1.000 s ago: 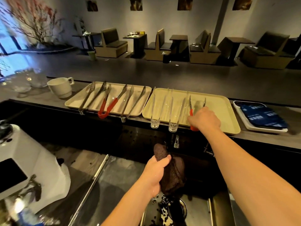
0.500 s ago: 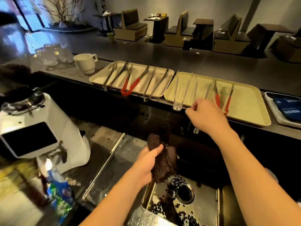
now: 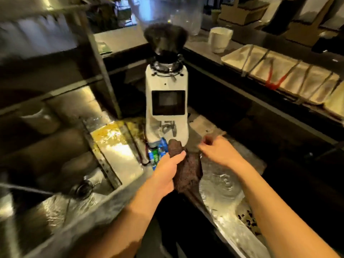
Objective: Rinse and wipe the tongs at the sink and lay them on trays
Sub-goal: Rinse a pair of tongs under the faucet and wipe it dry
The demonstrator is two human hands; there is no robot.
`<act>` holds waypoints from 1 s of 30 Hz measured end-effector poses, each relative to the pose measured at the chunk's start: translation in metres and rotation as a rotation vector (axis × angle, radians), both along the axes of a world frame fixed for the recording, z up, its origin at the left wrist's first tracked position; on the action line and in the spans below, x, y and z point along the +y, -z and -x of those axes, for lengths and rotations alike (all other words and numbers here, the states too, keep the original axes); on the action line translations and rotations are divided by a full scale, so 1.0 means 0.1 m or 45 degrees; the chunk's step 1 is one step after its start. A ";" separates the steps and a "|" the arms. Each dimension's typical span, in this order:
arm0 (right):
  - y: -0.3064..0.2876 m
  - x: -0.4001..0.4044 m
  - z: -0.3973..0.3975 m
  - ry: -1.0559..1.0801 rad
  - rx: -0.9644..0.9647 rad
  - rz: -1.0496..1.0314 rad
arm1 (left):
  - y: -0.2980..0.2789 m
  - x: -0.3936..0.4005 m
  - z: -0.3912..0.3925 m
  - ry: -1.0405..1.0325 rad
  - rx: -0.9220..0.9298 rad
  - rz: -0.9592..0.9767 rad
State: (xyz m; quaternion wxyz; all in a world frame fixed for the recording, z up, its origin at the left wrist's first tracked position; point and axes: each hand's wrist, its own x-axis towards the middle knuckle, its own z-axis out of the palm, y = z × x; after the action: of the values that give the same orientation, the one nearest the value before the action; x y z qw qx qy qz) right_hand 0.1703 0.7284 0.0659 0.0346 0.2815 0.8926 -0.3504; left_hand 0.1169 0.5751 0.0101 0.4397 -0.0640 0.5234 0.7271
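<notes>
Stainless steel counter (image 3: 219,185) fills the foreground, wet and shining, with a sink basin (image 3: 247,222) at lower right holding dark bits near its bottom. Over it, the left hand (image 3: 167,174) has its fingers clamped round a dark brown cloth (image 3: 188,172), thumb pressed across the upper end, and the rest of the cloth hangs down below the fist. Just beside it, the right hand (image 3: 219,153) is held above the counter with fingers loosely curled; motion blur hides the fingertips, so I cannot tell whether they hold anything. Close behind both hands stands a white coffee grinder (image 3: 166,107) with a dark screen on its front and a hopper of dark beans on top. A blue and green packet (image 3: 158,153) lies at the grinder's foot, touching it. Further out, on the raised ledge at right, a cream tray (image 3: 234,57) carries several metal tongs (image 3: 247,58) laid side by side, their ends overhanging the near rim, and among them one pair of red-handled tongs (image 3: 273,79). A white cup (image 3: 219,40) stands on the ledge near the tray's far end.
</notes>
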 end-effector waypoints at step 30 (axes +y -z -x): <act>1.84 -1.60 2.28 -0.249 -0.152 -0.487 | 0.97 -1.73 1.51 -0.604 -0.156 0.236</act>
State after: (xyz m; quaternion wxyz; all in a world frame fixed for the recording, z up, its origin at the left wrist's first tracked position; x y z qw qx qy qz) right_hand -0.0574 0.5681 -0.1184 0.0671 0.2154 0.9622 -0.1523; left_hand -0.0338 0.4024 -0.0864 0.2801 -0.2689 0.5306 0.7535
